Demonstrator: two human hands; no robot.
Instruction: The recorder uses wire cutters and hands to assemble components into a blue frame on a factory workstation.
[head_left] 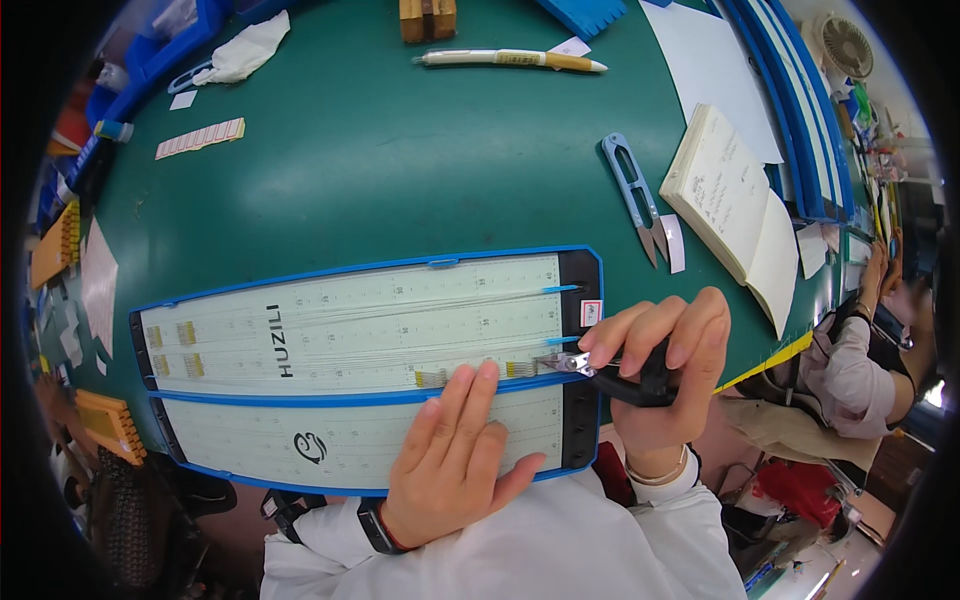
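Observation:
In front of me lies an opened long blue fishing rig case [400,430], with pale, ruled boards and dark end strips. Thin lines run lengthwise across its far half, with small gold hook-like bundles [522,369] near the right and more at the left end. My right hand [668,365] grips small pliers [568,363] with black handles and a silver head, whose tip is beside the right bundle. My left hand [450,465] rests across the near half, fingers stretched out and fingertips by the middle fold, next to another gold bundle [432,379]. It appears to hold nothing.
Beyond the case on the green table [350,180] are blue thread snips [625,165], an open notebook [730,190], a pen [500,60], a label strip [200,138] and a wooden block [427,20]. Blue cases [800,120] stand at right. Another person [860,370] sits farther right.

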